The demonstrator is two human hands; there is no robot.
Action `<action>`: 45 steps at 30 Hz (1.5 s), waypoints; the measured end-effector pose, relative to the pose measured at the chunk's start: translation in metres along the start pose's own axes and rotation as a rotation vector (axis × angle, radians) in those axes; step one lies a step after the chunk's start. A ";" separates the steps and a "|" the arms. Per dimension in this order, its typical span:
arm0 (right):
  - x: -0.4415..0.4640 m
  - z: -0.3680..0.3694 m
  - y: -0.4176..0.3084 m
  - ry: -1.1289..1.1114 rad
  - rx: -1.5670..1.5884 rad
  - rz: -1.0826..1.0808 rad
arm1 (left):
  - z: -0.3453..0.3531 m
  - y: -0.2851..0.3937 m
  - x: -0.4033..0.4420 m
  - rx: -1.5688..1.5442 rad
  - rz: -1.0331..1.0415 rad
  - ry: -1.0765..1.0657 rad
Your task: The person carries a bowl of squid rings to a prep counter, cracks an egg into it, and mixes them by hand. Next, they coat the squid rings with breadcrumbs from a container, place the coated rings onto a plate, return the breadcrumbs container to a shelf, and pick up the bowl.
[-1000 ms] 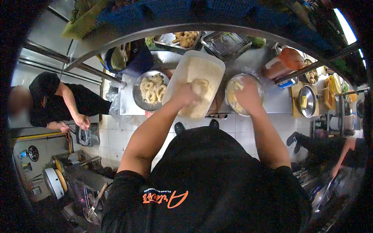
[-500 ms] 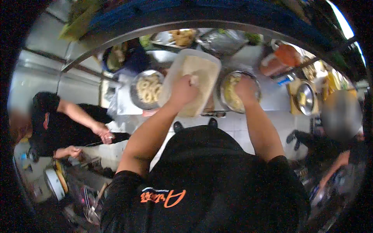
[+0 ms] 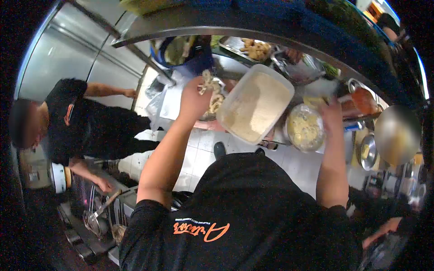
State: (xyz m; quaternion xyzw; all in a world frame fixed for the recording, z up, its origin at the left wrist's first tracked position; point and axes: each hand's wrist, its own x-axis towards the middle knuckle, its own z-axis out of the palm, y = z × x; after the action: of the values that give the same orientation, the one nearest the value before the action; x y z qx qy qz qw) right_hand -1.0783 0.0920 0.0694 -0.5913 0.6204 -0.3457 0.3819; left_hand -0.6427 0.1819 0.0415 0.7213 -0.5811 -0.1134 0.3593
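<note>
My left hand (image 3: 194, 100) is closed on several crumb-coated rings (image 3: 207, 80), possibly squid or onion. It holds them over a bowl at the left where more coated rings (image 3: 217, 102) lie, partly hidden by the hand. A clear plastic tub (image 3: 232, 97) of pale breadcrumbs (image 3: 270, 103) stands between my hands. On its right is a metal bowl (image 3: 289, 134) with rings in yellowish wet batter (image 3: 304, 128). At that bowl's right rim is my right hand (image 3: 331, 114), its fingers smeared by motion.
A metal shelf edge (image 3: 217, 30) crosses above the counter. Behind the tub sit a tray of fried pieces (image 3: 256, 49) and a plastic-covered container (image 3: 300, 67). A blue bin (image 3: 199, 63) stands back left. One person (image 3: 86, 122) is at the left; another's forearm (image 3: 382, 230) shows at right.
My left hand has moved from the crumb tub to the bowl on the left, carrying coated rings. My right hand has shifted from inside the batter bowl to its right rim. The view has turned.
</note>
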 end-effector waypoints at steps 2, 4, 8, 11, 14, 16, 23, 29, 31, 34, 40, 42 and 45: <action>-0.017 0.015 -0.070 -0.011 -0.162 -0.147 | -0.014 0.059 -0.021 -0.200 -0.050 -0.051; -0.020 0.057 -0.068 0.061 -0.159 -0.341 | 0.003 0.080 -0.033 -0.210 0.008 -0.216; -0.021 0.116 -0.046 -0.507 -0.991 -0.499 | 0.059 0.089 -0.043 0.370 0.070 -0.542; -0.049 0.101 -0.012 -0.004 -0.554 -0.684 | 0.114 0.045 -0.035 0.492 0.357 -0.856; -0.074 0.052 -0.014 -0.084 -0.271 -0.427 | 0.111 0.059 -0.032 0.356 0.172 -0.952; -0.082 0.031 0.008 -0.072 -0.343 -0.326 | 0.109 0.070 -0.025 0.243 -0.072 -0.903; -0.081 -0.011 0.107 -0.099 -0.642 -0.025 | 0.131 0.053 -0.022 0.335 0.342 -0.382; -0.081 0.044 0.098 -0.222 -0.924 -0.091 | 0.145 0.037 -0.022 0.371 0.218 -0.613; -0.068 0.054 0.105 -0.206 -0.844 -0.002 | 0.140 0.039 -0.021 0.425 0.264 -0.592; -0.053 0.051 0.122 -0.125 -0.746 0.011 | 0.128 0.052 -0.012 0.400 0.149 -0.736; -0.068 0.016 0.090 -0.099 -0.669 0.164 | 0.126 0.053 -0.043 0.307 0.078 -0.441; -0.064 0.008 0.102 -0.068 -0.667 0.121 | 0.134 0.053 -0.041 0.385 0.141 -0.347; -0.044 0.001 0.130 -0.030 -0.656 0.048 | 0.119 0.047 -0.014 0.594 0.348 -0.792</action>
State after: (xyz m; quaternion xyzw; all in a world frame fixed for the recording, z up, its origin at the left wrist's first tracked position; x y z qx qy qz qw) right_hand -1.1375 0.1439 -0.0426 -0.6732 0.7066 -0.1098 0.1883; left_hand -0.7522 0.1456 -0.0168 0.5867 -0.7909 -0.1463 -0.0942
